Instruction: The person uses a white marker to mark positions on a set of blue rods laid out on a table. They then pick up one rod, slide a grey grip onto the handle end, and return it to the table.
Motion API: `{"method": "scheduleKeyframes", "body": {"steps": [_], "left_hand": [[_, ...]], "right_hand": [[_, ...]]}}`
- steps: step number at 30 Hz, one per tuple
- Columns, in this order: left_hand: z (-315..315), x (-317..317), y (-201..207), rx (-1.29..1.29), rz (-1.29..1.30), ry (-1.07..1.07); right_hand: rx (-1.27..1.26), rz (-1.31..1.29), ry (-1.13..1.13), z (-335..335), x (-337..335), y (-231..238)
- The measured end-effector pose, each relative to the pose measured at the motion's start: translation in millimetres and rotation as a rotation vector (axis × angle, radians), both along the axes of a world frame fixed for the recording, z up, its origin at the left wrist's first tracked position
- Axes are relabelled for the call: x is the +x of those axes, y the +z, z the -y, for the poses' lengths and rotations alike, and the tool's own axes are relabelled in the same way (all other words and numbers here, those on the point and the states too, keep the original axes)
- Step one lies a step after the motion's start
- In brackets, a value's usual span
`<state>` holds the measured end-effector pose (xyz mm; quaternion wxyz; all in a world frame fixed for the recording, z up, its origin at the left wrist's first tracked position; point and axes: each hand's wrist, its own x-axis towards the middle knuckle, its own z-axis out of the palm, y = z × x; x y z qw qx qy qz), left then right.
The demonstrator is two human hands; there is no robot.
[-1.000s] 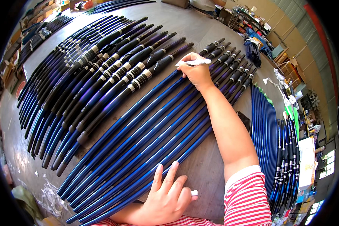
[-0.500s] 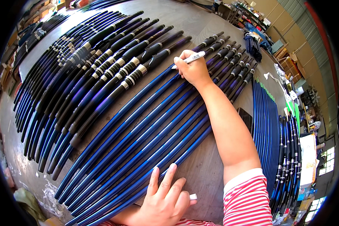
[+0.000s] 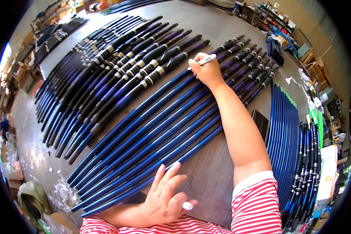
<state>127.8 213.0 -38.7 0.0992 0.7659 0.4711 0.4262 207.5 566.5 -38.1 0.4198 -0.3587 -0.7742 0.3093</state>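
My right hand [image 3: 207,73] grips a white marker pen [image 3: 206,59]. Its tip meets the upper part of the leftmost rod in a row of glossy blue fishing rods [image 3: 144,132] laid side by side on a slant. These rods have dark grips [image 3: 257,71] at their far right ends. My right forearm passes over several of them. Near the lower edge, my left hand [image 3: 165,199] pinches a small white marker cap [image 3: 188,205] between thumb and curled fingers. Its index and middle fingers stretch out beside the nearest blue rod; whether they touch it I cannot tell.
Left of the row lies a dense bundle of dark rods with silver-ringed grips [image 3: 132,66]. A black phone-like slab [image 3: 260,124] rests by my right forearm. Farther right are thin blue rods with green tips [image 3: 284,128] and black-and-silver rods [image 3: 304,171]. Clear plastic wrap [image 3: 64,193] lies lower left.
The whole view has shifted, so the rods appear farther right and my left forearm shows more. The marker stays at the same rod, and my left hand keeps the cap.
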Motion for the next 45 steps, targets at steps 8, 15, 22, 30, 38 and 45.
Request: {"method": "scheduleKeyframes", "body": {"steps": [8,15,22,30,38,45], "left_hand": [[-1,-76,107,-0.079,-0.124,0.041],[-198,-57,56,-0.139,-0.240,0.297],[-256,-54,-7,-0.229,0.231,0.383],[-255,-53,-9,-0.220,0.282,0.359],[-255,-54,-7,-0.202,0.230,0.383],[-253,-54,-6,-0.184,0.201,0.383]], "right_hand": [[0.054,-0.075,-0.004,-2,1,6],[0.133,-0.213,-0.069,15,-8,13],[0.144,-0.139,-0.084,41,16,40],[-0.008,-0.112,-0.092,71,35,11],[0.028,0.041,-0.128,72,23,13],[0.051,0.077,-0.144,74,22,14]]}}
